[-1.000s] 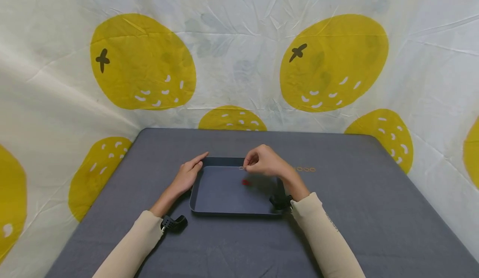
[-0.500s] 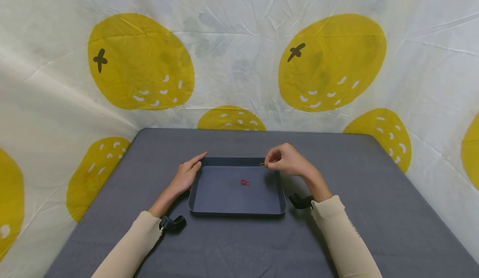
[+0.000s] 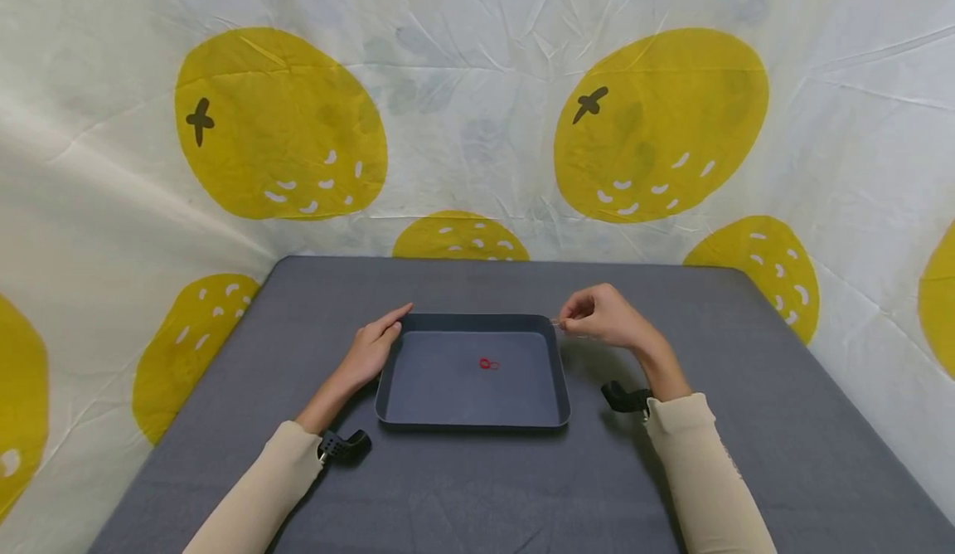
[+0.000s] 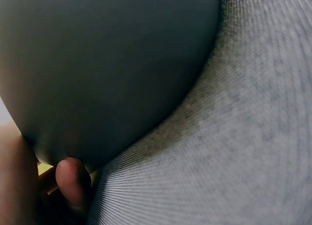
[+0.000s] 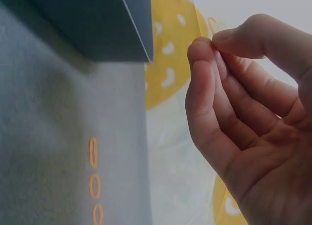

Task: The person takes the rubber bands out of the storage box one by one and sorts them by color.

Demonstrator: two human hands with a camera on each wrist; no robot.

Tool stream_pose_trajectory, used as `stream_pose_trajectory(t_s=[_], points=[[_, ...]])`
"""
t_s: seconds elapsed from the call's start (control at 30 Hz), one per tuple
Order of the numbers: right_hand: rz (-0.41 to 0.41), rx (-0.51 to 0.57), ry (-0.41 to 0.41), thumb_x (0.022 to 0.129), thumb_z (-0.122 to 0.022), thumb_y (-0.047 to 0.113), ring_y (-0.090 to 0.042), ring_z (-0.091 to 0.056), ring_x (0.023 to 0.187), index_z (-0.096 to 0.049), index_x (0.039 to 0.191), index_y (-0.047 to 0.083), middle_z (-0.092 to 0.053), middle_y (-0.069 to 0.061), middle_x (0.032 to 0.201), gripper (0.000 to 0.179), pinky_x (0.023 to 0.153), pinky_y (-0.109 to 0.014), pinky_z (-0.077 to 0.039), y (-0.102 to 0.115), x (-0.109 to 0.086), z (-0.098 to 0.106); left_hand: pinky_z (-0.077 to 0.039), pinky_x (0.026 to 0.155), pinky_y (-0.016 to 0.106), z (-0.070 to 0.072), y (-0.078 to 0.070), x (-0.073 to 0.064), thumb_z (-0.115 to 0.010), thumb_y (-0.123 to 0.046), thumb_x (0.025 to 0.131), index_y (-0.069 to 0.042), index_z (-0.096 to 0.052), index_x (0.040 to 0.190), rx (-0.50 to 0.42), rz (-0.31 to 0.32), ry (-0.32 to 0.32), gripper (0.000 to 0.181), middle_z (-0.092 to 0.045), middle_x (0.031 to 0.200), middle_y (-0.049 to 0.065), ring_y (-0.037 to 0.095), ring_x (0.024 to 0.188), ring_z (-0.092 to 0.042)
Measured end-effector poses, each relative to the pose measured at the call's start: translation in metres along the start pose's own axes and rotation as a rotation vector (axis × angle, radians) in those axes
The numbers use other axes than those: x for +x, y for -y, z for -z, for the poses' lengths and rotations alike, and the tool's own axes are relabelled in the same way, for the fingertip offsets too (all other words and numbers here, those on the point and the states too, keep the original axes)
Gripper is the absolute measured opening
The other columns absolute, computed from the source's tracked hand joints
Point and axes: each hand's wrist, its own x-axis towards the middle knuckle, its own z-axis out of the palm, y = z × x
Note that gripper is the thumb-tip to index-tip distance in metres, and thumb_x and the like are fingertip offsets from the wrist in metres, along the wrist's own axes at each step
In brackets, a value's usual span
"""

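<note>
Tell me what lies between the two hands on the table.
The dark tray, with small red bands inside, lies between the left hand and right hand; the head view shows it.

pinched band point(image 3: 555, 323) — tiny, tray point(image 4: 97, 64) — blurred

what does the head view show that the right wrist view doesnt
Only the head view shows the red rubber bands lying inside the tray, the left hand resting on the tray's left rim, and both sleeves. Only the right wrist view shows the orange rubber bands lying in a row on the grey table. Both show the right hand with thumb and fingertip pinched together beside the dark tray, and the lemon-print backdrop.
</note>
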Motion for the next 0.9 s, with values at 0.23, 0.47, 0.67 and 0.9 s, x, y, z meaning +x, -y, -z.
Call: stream_pose_trajectory(t_s=[0.23,0.47,0.67,0.9], points=[[-0.045,0.033,-0.048,0.093,-0.072,0.007,-0.03,-0.074,0.078,-0.077,0.096,-0.003,-0.076,-0.023,0.092,0.011,0.062,-0.03,-0.053,-0.014,-0.007,0.014,-0.036,0.118,0.06,0.0,0.0,0.0,-0.041,-0.023,0.113,-0.019,-0.049,0.157,0.003,-0.001,-0.003,0.045,-0.05,0.159,0.01,0.035,0.149,-0.044],[-0.079,0.009,-0.067,0.09,-0.073,0.005,-0.018,-0.066,0.071,-0.076,0.096,-0.007,-0.076,-0.019,0.089,0.014,0.062,-0.029,-0.051,-0.028,-0.011,0.021,-0.036,0.119,0.06,0.0,0.001,0.0,-0.041,-0.023,0.113,-0.019,-0.049,0.157,0.006,-0.001,-0.004,0.045,-0.049,0.159,0.01,0.035,0.149,-0.043],[-0.111,0.05,-0.093,0.092,-0.072,0.005,-0.02,-0.068,0.074,-0.073,0.099,-0.01,-0.075,-0.021,0.095,0.017,0.068,-0.036,-0.057,-0.041,-0.02,0.031,-0.036,0.118,0.06,0.001,0.001,0.001,-0.042,-0.023,0.112,-0.018,-0.049,0.157,-0.001,0.005,-0.001,0.045,-0.049,0.159,0.011,0.035,0.149,-0.043],[-0.148,0.098,-0.123,0.096,-0.07,0.007,-0.029,-0.074,0.084,-0.071,0.104,-0.01,-0.073,-0.029,0.103,0.019,0.08,-0.041,-0.062,-0.054,-0.028,0.043,-0.036,0.118,0.06,0.002,-0.002,-0.001,-0.041,-0.022,0.113,-0.017,-0.047,0.158,-0.005,0.005,0.006,0.045,-0.047,0.16,0.013,0.036,0.149,-0.042]])
